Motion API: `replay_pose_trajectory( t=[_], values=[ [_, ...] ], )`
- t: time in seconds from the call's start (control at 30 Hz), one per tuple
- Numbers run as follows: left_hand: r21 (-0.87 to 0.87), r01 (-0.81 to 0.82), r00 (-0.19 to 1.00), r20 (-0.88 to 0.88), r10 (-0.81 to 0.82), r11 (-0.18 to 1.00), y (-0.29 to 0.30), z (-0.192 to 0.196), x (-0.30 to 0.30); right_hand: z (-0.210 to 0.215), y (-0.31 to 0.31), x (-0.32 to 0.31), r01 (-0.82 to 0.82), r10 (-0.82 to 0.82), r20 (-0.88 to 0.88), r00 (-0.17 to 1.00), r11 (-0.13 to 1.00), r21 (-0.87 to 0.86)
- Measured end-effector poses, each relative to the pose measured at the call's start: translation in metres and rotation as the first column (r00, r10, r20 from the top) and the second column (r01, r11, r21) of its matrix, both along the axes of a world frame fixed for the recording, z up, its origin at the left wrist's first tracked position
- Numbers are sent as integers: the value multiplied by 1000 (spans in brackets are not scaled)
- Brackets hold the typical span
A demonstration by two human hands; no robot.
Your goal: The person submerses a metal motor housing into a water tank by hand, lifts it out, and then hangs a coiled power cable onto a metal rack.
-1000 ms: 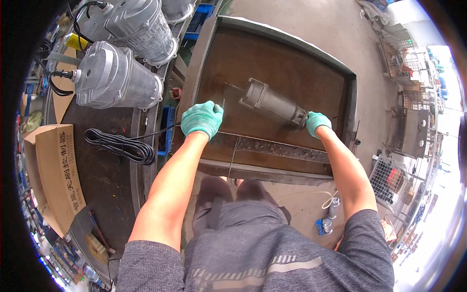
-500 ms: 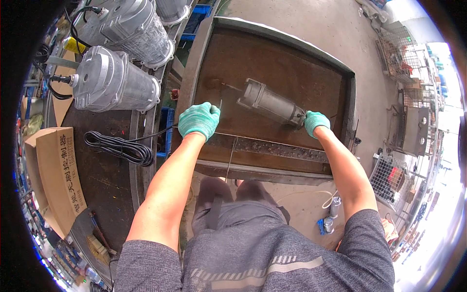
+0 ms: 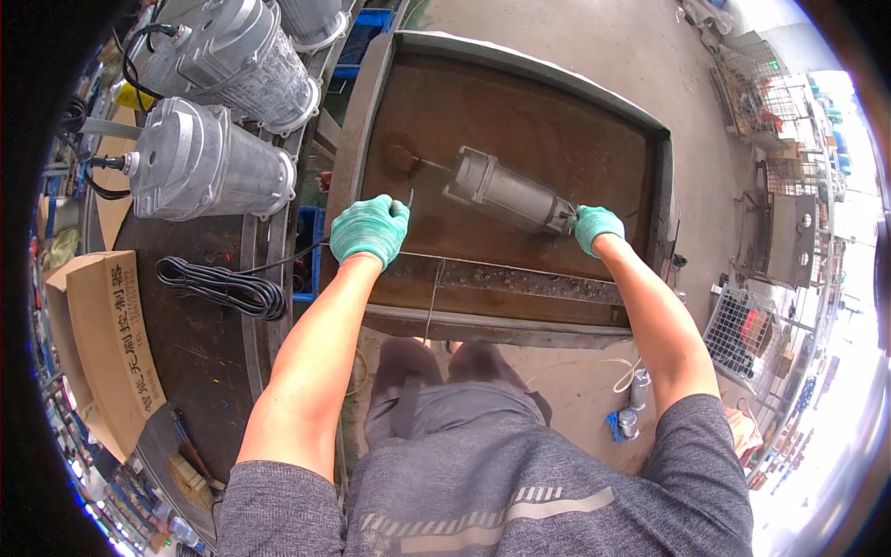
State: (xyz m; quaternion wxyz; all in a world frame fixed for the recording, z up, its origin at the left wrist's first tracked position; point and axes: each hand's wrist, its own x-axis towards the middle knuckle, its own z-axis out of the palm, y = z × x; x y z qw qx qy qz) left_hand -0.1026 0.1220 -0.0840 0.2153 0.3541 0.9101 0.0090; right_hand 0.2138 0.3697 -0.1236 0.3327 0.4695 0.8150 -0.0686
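Green knitted gloves cover both hands. My left hand [image 3: 369,228] is closed at the tank's left rim, on what looks like a black cable [image 3: 299,254] that runs in from the left; a thin end sticks up past the thumb. My right hand [image 3: 597,228] is closed around the right end of a grey cylindrical pump [image 3: 513,195], gripping a fitting that the fingers mostly hide. The pump lies tilted over the brown water in a rectangular metal tank [image 3: 548,70]. From its left end a thin lead [image 3: 432,164] points at the water. Whether its underside is submerged I cannot tell.
Several grey metal motor housings [image 3: 209,162] stand on the left bench, beside a coil of black cable [image 3: 223,286] and an open cardboard box [image 3: 116,348]. A perforated bar [image 3: 520,281] crosses the tank's near side. Wire baskets [image 3: 740,330] stand at right; small metal cylinders [image 3: 639,390] are on the floor.
The whole view has shifted slightly. A round disturbance now shows in the water at the tip of the pump's lead. Both hands keep their grips.
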Motion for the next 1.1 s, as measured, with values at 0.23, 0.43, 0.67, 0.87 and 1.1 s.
replay_pose_trajectory(
  t=[0.23,0.43,0.67,0.87,1.1],
  values=[
    [-1,1,1000,-7,-1,1000,1,2,0,2,-2,0,2,-2,-5,1000,1000,12],
    [5,3,1000,-13,-3,1000,-1,0,-1,1,-2,-4,-27,27,33,999,1000,-6],
    [3,4,1000,-16,-4,1000,-1,0,0,3,-2,-5,-46,46,52,998,999,-12],
    [1,8,1000,-19,-8,1000,0,2,1,2,-3,-3,-51,51,25,998,999,-4],
    [4,4,1000,-25,-4,1000,0,1,0,-3,1,0,-48,48,-4,999,999,3]
  ],
)
